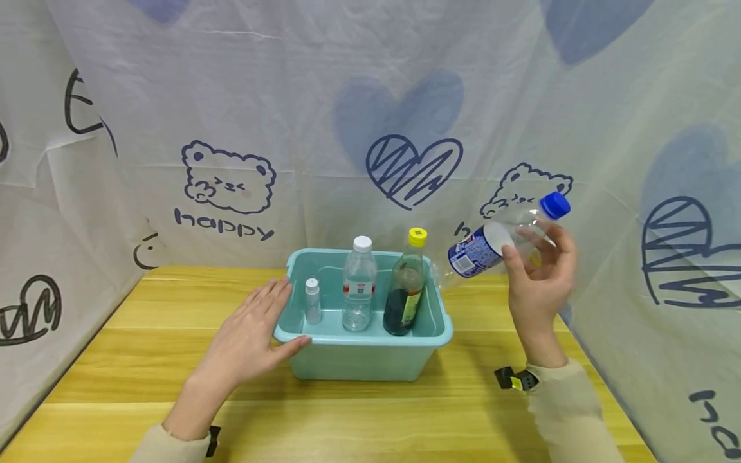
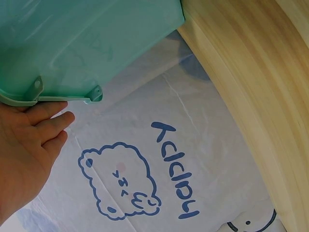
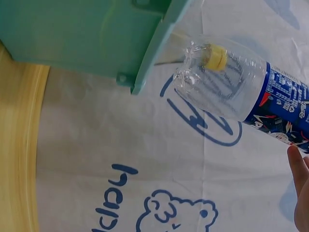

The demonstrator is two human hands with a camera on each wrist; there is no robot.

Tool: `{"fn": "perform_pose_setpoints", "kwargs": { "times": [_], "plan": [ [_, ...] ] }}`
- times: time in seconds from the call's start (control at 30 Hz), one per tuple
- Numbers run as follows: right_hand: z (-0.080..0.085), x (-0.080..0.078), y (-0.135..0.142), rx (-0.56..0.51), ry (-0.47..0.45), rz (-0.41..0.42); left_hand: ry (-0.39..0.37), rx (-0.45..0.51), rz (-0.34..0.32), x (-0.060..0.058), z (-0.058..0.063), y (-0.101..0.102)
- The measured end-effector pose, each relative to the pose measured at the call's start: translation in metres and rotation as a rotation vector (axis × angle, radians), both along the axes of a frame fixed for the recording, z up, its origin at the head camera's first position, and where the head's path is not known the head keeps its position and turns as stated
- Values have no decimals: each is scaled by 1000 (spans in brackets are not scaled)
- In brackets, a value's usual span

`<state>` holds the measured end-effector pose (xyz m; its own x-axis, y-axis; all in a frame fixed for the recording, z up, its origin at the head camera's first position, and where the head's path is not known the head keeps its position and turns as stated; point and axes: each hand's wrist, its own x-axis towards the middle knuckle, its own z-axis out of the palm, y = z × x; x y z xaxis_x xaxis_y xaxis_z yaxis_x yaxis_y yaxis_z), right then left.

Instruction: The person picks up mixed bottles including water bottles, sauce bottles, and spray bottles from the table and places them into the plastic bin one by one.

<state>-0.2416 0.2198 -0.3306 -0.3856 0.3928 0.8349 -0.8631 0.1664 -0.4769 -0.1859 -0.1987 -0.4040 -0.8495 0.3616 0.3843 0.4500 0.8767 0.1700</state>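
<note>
A teal plastic bin (image 1: 361, 361) stands on the table, holding a small clear bottle (image 1: 312, 305) with a white cap, a clear water bottle (image 1: 359, 292), and a yellow-capped bottle (image 1: 399, 312) of dark liquid. My left hand (image 1: 246, 337) rests on the bin's left rim with its fingers straight; the left wrist view shows those fingertips (image 2: 60, 121) at the rim. My right hand (image 1: 541, 280) grips an empty clear bottle (image 1: 477, 251) with a blue label and blue cap. This bottle is tilted, cap to the upper right, its base beside the bin's right rim.
The wooden table (image 1: 133, 360) extends around the bin. A pale cloth (image 1: 312, 96) with printed hearts and bears hangs behind and along both sides.
</note>
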Motion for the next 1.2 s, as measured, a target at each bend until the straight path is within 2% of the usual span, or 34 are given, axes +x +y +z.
{"fn": "perform_pose_setpoints", "kwargs": {
  "times": [0.2,0.5,0.77,1.03,1.2],
  "plan": [
    [-4,3,-11,48,20,44,-4,-1,1,1,0,0],
    [-13,8,-31,208,-26,28,-6,5,-1,1,-1,-1],
    [-24,9,-54,255,-68,119,3,5,-1,1,-1,-1],
    [-26,13,-73,288,-113,203,2,6,0,1,-1,0],
    [-28,14,-85,326,-167,228,1,7,1,0,0,0]
  ]
}}
